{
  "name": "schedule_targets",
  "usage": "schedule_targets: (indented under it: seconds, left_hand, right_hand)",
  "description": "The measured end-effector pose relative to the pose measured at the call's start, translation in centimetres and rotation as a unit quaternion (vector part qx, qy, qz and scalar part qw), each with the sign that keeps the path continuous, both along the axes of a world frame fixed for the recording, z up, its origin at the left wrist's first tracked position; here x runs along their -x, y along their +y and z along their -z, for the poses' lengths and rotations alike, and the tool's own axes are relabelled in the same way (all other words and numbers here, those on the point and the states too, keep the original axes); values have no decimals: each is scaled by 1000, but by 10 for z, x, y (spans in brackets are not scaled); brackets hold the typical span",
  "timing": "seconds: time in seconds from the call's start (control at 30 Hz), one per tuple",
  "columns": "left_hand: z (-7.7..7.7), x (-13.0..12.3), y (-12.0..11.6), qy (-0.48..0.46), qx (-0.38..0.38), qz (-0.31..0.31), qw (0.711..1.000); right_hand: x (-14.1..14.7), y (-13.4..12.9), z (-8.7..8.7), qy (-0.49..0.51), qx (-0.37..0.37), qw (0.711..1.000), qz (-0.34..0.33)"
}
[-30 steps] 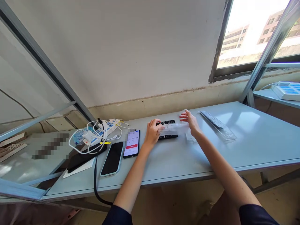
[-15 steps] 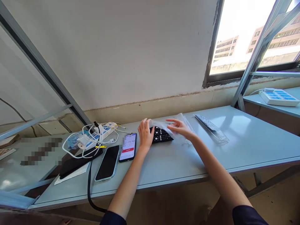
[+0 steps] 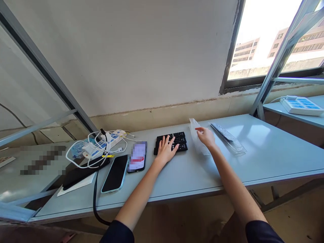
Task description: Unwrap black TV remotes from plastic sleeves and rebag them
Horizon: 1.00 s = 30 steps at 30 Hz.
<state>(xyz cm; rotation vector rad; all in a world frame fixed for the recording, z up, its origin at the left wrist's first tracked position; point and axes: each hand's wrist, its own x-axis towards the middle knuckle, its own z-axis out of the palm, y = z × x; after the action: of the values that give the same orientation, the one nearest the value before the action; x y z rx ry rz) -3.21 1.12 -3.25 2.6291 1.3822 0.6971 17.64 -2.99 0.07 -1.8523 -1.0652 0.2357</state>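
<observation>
1. Black remotes (image 3: 180, 137), or devices that look very like them, lie side by side on the pale desk (image 3: 265, 152), toward its far side and to the right of the lit phone (image 3: 138, 157). Their exact number is hard to tell, since a hand covers part of them.
2. The left hand (image 3: 165, 152) rests across them, palm down and fingers spread, clamped on nothing. A sideways push from it could skew the row, because the desktop looks smooth; uneven pressure could part one from its neighbour.
3. The right hand (image 3: 206, 136) is apart from the left, at the transparent bag (image 3: 196, 144). Whether its fingertips pinch the film or only hover over it, I cannot tell. A slight hold could let the bag slip, as the film looks thin and limp.
4. The crumpled bag lies between the remotes and a flat packet (image 3: 225, 135). A wide sweep of the right hand could drag that packet along, since it is just beside.
5. The left forearm passes near the lit phone, with the dark-screened phone (image 3: 115, 173) just beyond. An elbow swinging outward could nudge either.
6. A black cable (image 3: 94, 199) hangs over the near edge; a sleeve catching it could tug the tangle around the power strip (image 3: 116, 137).
</observation>
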Motion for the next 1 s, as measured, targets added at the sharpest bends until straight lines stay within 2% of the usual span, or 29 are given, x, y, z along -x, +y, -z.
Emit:
schedule_targets:
  seconds: [0.1, 0.2, 0.33, 0.47, 0.6, 0.73, 0.87, 1.0]
  left_hand:
    - [2, -2, 0, -7, -7, -5, 1000]
    - [1, -3, 1, -2, -7, -6, 1000]
    - [-5, -3, 0, 16, 12, -7, 1000]
    - [-10, -5, 0, 26, 24, -9, 999]
    - [-13, -5, -1, 12, 28, -13, 999]
    - [-15, -4, -2, -15, 29, -12, 999]
    - [-17, -5, -4, -31, 16, 0, 999]
    - [-17, -9, -8, -46, -33, 40, 998]
  right_hand:
    - [-8, 0, 8, -6, 34, 999, 6]
    - [-9, -3, 4, -23, 43, 999, 17]
    - [-7, -10, -7, -88, 42, 988, 121]
    - [-13, -17, -5, -100, 99, 967, 214]
    - [-32, -21, 1, -66, 167, 951, 250]
    - [-47, -26, 1, -53, 187, 943, 271]
    - [-47, -27, -1, -12, 128, 957, 260]
    - [-34, -20, -4, -32, -40, 972, 229]
